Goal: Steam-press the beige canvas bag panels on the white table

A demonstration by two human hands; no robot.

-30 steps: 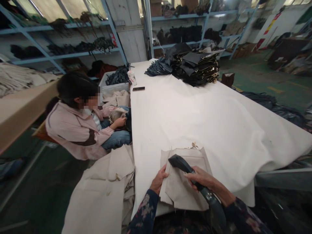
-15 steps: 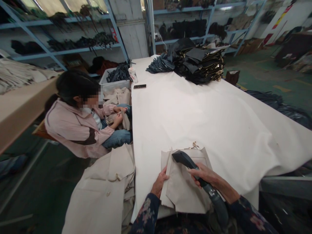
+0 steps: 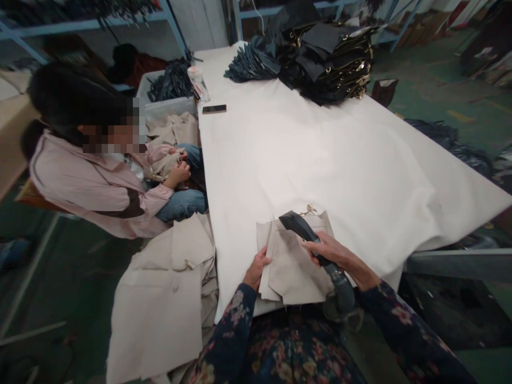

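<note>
A beige fabric piece (image 3: 296, 272) with a gold-coloured metal clasp (image 3: 309, 209) at its top lies at the near edge of the white-covered table (image 3: 312, 154). My left hand (image 3: 257, 268) pinches its left edge, fingers closed on the cloth. In my right hand (image 3: 330, 250) is a dark handheld tool (image 3: 302, 226) with a hose running back towards me. The tool's flat head rests over the upper left part of the fabric piece. My right fingers are wrapped round its handle.
At the left a seated person (image 3: 92, 170) handles beige cloth. Stacked beige pieces (image 3: 160, 298) hang beside the table's left edge. Black bags (image 3: 324, 58) are piled at the far end, near a phone (image 3: 214, 109) and a cup (image 3: 199, 84). Shelves stand behind.
The view has tilted down and shifted, so things sit higher in the picture and the seated person farther left. Both hands keep their holds, and the tool's head stays over the fabric's upper left.
</note>
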